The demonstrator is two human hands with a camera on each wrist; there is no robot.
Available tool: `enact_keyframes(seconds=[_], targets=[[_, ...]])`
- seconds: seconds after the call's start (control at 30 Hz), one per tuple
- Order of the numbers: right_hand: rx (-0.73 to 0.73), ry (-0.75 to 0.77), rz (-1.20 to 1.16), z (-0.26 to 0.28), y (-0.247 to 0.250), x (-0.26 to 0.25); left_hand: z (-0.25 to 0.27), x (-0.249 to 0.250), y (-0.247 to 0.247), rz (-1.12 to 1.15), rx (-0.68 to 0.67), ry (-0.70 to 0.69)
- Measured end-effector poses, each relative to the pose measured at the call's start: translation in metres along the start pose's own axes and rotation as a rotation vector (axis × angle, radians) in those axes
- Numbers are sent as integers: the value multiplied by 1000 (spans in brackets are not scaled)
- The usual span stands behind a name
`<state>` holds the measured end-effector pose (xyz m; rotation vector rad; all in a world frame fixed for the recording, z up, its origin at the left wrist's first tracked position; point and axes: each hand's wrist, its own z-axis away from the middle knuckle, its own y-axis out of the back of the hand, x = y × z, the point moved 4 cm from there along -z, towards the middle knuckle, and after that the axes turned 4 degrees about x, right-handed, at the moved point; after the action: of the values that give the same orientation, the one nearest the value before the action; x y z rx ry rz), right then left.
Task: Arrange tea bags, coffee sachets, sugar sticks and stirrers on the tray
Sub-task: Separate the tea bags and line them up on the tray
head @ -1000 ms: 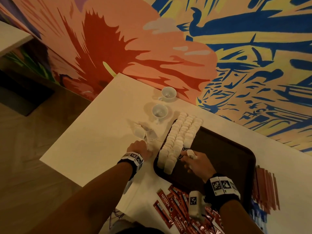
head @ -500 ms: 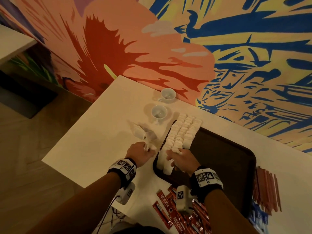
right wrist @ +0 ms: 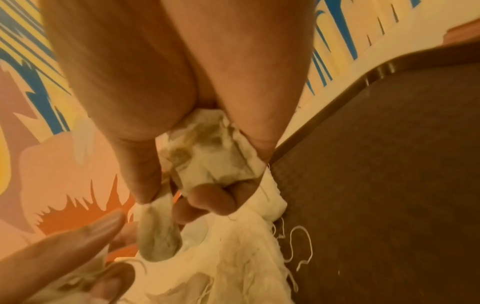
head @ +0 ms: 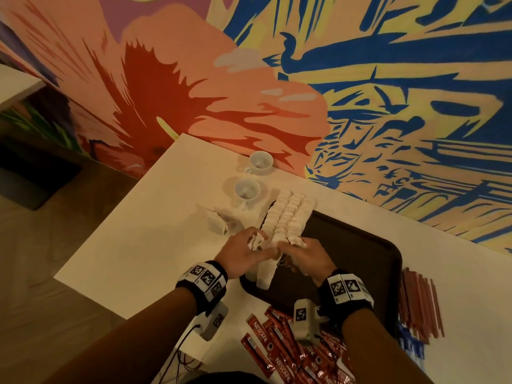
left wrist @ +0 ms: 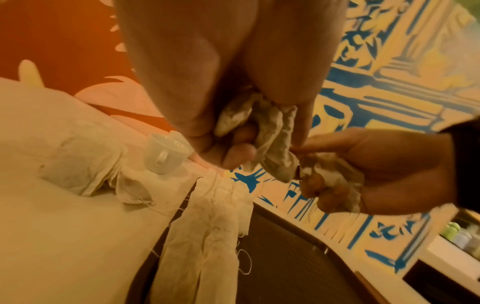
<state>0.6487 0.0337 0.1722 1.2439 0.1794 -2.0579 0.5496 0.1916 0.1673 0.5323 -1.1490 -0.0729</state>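
Head view: nearest me, short of the tray (head: 360,261), red coffee sachets (head: 279,347) printed NESCAFE lie heaped on the surface (head: 133,245); brown stirrers (head: 418,306) sit just off its right edge, with something blue below them that I can't read. Over the tray's near-left corner, the left hand (head: 243,259) clutches crumpled tea bags (left wrist: 270,133) and the right hand (head: 304,259) grips another bunch (right wrist: 207,156). Beyond them, rows of tea bags (head: 288,214) run up the tray's left side. The tea-bag step looks underway; next they'd lay these down in line. Loose tea bags (head: 219,224) and two cups (head: 246,189) lie beyond the tray's left edge.
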Motion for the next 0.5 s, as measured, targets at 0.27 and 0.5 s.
enact_keyframes(seconds=[0.27, 0.5], targets=[[-12, 233, 163, 4, 24, -14, -8, 16, -8, 202, -177, -36], [19, 203, 55, 3, 27, -8, -14, 28, -8, 278, -169, -35]])
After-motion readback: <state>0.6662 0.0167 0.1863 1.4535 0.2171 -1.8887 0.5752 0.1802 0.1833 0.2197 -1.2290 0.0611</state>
